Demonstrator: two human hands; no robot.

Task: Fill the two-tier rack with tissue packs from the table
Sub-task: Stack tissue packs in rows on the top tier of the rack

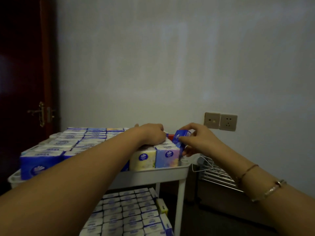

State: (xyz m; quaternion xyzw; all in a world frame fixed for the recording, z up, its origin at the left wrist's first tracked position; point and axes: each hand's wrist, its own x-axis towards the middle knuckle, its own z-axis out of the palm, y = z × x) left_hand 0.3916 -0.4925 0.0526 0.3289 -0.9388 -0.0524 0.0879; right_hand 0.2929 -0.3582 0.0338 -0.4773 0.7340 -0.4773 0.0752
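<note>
A white two-tier rack (pixel 153 174) stands before me, both tiers packed with rows of tissue packs. My right hand (pixel 196 138) pinches a blue tissue pack (pixel 180 138), tilted, at the top tier's right edge beside a purple pack (pixel 167 156) and a yellow pack (pixel 142 159). My left hand (pixel 151 134) rests on the packs near the top tier's back right, its fingers curled down over them; whether it grips one is hidden. The lower tier (pixel 129 213) shows many white-topped packs.
A grey wall is close behind the rack, with two wall sockets (pixel 220 121) at the right. A dark wooden door with a brass handle (pixel 40 114) is at the left. A metal wire rack (pixel 218 176) with white cables sits low at the right.
</note>
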